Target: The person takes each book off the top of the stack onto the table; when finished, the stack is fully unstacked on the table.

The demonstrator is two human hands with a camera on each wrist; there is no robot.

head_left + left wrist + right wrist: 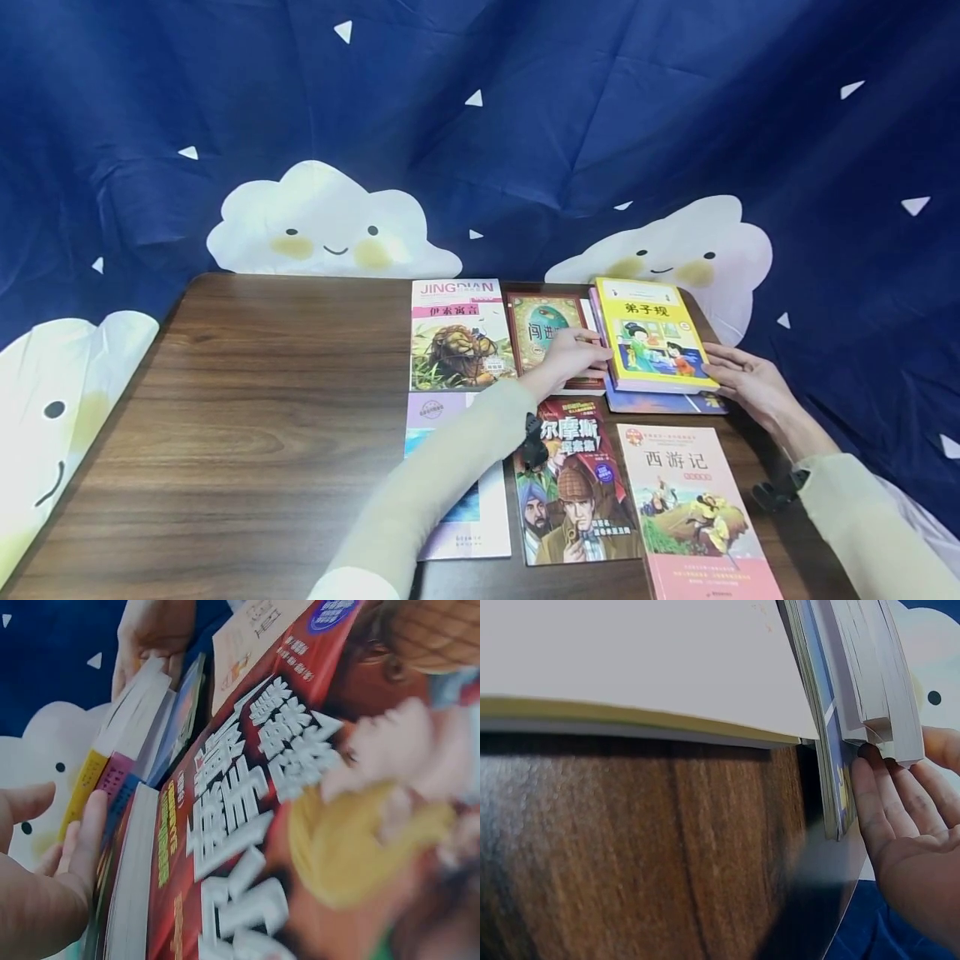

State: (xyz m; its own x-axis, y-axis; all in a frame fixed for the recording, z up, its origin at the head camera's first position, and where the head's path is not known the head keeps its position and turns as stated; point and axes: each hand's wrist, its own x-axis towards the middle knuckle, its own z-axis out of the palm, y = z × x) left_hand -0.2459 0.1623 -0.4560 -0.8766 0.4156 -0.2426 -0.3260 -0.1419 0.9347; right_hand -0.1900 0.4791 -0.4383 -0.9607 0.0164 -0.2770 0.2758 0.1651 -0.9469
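Observation:
A yellow-covered book (647, 342) lies on top of a small stack at the table's back right. Its spine and a pink spine (114, 776) under it show in the left wrist view. My left hand (573, 358) touches the stack's spine side with its fingers extended. On the opposite side, my right hand (750, 383) rests its fingertips against the page edges (889, 690), fingers mostly straight. Under the stack sticks out a larger blue book (660, 402). Beneath my left hand lies a brown-red book (525, 333), partly covered.
In front lie a red detective book (577, 500) and a pink book (701, 517). To the left, a book with an insect picture (457, 342) lies behind a blue-and-white one (491, 508), partly hidden by my left sleeve. A blue curtain (510, 150) hangs behind the wooden table (247, 433).

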